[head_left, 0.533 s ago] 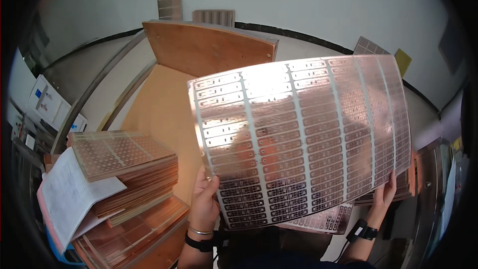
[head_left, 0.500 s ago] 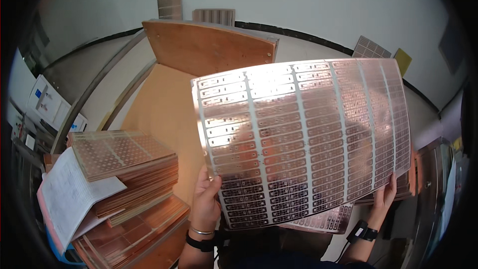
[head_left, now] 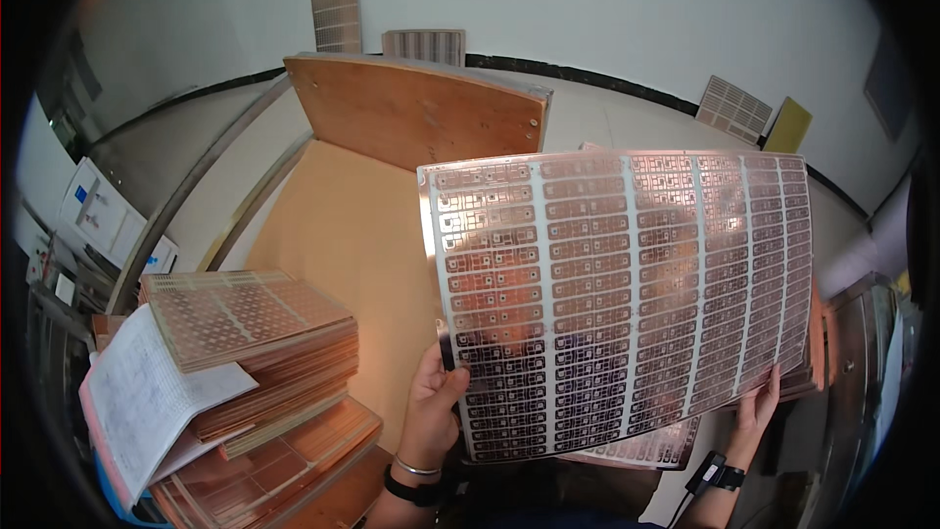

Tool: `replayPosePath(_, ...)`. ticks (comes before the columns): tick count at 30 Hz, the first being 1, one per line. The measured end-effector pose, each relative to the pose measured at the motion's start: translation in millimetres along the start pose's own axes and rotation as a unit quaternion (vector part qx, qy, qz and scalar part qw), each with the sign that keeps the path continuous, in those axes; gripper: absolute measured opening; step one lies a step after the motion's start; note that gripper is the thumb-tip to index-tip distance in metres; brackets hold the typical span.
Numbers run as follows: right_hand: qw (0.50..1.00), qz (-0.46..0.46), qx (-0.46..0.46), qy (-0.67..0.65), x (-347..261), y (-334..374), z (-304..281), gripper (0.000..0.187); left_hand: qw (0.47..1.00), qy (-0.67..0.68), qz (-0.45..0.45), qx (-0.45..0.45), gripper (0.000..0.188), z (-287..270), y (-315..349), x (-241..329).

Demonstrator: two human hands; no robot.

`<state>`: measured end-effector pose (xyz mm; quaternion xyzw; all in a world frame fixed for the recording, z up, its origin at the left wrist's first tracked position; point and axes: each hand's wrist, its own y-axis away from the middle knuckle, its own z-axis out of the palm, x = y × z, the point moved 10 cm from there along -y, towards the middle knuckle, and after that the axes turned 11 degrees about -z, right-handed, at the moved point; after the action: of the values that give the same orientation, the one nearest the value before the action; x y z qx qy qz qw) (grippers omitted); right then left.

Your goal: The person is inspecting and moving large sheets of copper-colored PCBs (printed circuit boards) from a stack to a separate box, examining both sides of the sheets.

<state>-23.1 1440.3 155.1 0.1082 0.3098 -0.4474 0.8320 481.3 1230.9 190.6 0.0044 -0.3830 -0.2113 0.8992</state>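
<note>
Pinching copper-patterned circuit panel at left edge with left hand, near edge with right hand; probably light, stiff, best edge-held.

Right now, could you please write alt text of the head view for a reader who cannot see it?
A person's left hand and right hand hold a large shiny copper-coloured panel divided into small patterned cells. At left are stacked boards and papers; beyond, a brown wooden board stands before a pale wall.

Copper panel dimmer, at new angle
</note>
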Motion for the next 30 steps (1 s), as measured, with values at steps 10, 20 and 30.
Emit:
replayPosePath(10, 0.976, 0.09, -0.101, -0.169, 5, 5, 19, 0.022, 1.0, -0.013, -0.01, 0.011, 0.039, -4, -2, 1)
replayPosePath(20, 0.996, -0.026, -0.047, 0.069, -34, -18, 36, 0.034, 0.996, -0.033, 0.013, 0.086, 0.038, -35, -18, 9)
replayPosePath(30, 0.988, -0.059, -0.074, 0.123, -32, -10, 67, 0.036, 0.992, -0.058, 0.03, 0.111, 0.036, -51, -20, 7)
